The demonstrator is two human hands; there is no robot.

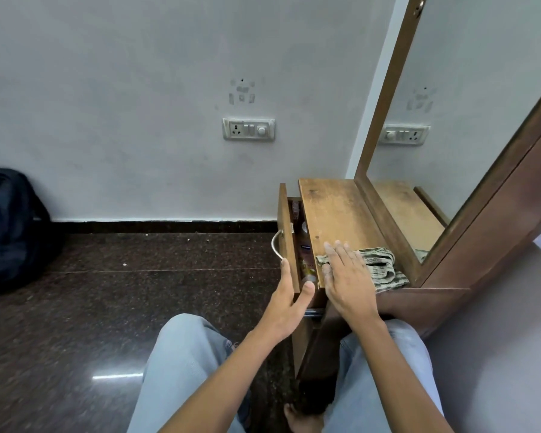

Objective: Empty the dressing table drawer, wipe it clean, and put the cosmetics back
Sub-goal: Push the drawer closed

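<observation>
The near end of the drawer (286,232) front is held between the thumb and fingers of the left hand (286,303). The right hand (347,276) is laid flat, fingers straight, on the table top (334,210) and the edge of a striped cloth (381,267). The drawer is pulled partly out to the left, and cosmetics (306,248) are seen in the gap. Farther right a mirror (469,120) is mounted; a backpack (10,226) is set far left.

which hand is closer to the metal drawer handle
Left. The left hand grips the drawer front right beside the handle; the right hand lies flat on the tabletop, partly on the cloth, farther off.
</observation>
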